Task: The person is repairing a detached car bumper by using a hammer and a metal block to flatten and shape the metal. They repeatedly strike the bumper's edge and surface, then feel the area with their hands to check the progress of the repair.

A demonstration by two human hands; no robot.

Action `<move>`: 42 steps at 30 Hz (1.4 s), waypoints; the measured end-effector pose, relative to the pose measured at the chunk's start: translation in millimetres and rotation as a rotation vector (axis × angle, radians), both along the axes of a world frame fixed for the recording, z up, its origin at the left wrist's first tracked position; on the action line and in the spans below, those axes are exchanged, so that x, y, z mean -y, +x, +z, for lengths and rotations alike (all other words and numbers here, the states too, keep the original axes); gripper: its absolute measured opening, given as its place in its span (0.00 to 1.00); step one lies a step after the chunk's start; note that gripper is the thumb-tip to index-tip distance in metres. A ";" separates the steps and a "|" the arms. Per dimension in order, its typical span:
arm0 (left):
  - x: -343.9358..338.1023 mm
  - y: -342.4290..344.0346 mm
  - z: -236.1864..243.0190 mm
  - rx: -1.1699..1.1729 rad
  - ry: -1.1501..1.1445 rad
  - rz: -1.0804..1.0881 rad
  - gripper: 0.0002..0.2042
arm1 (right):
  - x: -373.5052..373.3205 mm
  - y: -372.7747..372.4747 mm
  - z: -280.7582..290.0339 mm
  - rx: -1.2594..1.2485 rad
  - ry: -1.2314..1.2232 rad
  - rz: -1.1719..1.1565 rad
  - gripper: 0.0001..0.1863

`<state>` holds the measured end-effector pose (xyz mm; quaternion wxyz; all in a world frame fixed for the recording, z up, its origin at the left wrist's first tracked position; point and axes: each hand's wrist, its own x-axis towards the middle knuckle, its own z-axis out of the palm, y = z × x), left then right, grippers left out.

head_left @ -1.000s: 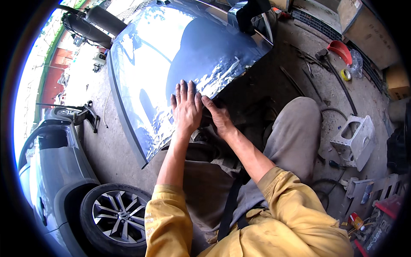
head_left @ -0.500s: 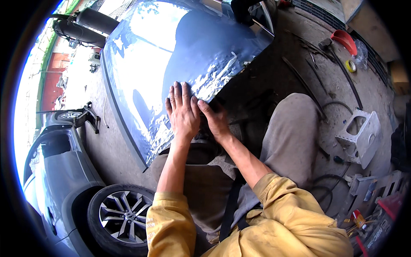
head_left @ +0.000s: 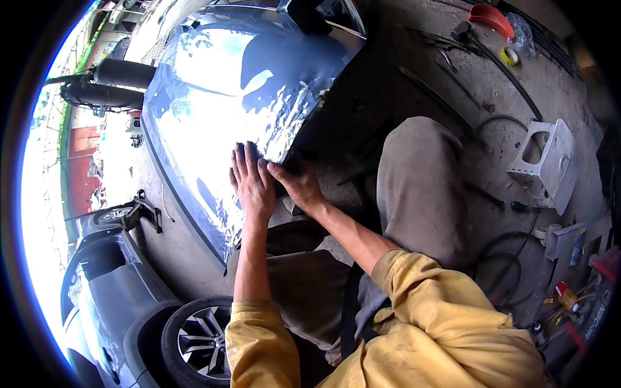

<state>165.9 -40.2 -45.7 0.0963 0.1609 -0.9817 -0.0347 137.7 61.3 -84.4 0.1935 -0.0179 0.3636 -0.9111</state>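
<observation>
A shiny grey-blue car body panel, reflecting bright sky, stretches ahead of me. Along its near right edge the metal is rippled and crumpled. My left hand lies flat on the panel near this edge, fingers stretched out. Right beside it, my right hand holds the edge; its thumb reaches the upper side, touching or almost touching the left hand. The right fingers drop into shadow below the edge and are mostly hidden.
A grey car with an alloy wheel stands at left. Two dark cylinders stand beyond the panel. On the right floor are a white plastic stool, a hammer, a red scoop-like piece, yellow tape and hoses.
My view has shifted, so the surroundings sit differently. Both hands have slid a little along the crumpled edge toward the panel's near corner, staying side by side.
</observation>
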 end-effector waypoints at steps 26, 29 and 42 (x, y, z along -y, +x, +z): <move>-50.9 -144.3 12.4 0.184 -0.084 -0.372 0.25 | 2.8 -1.4 -11.4 0.011 -0.135 -0.011 0.31; -57.0 -141.0 17.8 0.137 -0.060 -0.360 0.24 | 7.6 7.4 -29.5 -0.015 0.131 0.229 0.30; -50.3 -138.5 14.2 0.021 0.176 -0.323 0.21 | 8.1 5.3 -29.3 -0.015 0.008 0.162 0.30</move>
